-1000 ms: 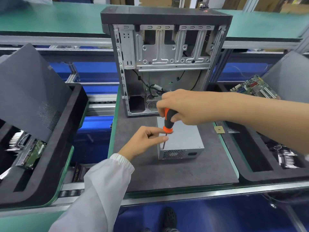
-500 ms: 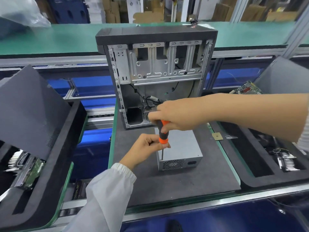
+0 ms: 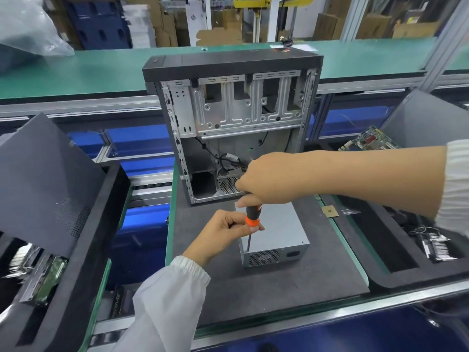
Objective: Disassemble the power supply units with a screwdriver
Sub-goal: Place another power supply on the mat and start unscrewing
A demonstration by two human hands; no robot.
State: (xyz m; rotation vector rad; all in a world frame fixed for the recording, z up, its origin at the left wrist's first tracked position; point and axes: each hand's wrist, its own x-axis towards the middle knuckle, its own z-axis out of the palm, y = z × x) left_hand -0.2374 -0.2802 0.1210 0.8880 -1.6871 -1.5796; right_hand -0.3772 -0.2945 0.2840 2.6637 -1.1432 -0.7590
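Observation:
A grey metal power supply unit (image 3: 276, 232) lies on a dark foam mat (image 3: 279, 280), its vented end facing me. A screwdriver (image 3: 252, 214) with a black and orange handle stands upright, its thin shaft reaching down to the unit's near left top edge. My right hand (image 3: 266, 179) grips the top of the handle from above. My left hand (image 3: 228, 229) pinches the orange collar at the bottom of the handle. Behind the unit stands an open computer case (image 3: 233, 123) with bare metal brackets and loose black cables inside.
A black foam tray (image 3: 83, 252) at the left holds drives and a dark side panel (image 3: 40, 184). Another black tray (image 3: 396, 255) at the right holds cables and a green circuit board (image 3: 370, 141). A small tan chip (image 3: 329, 212) lies on the mat's right edge.
The view has tilted up, so hands, unit and case sit lower in the frame. Both hands keep their hold on the screwdriver at the unit's near left edge.

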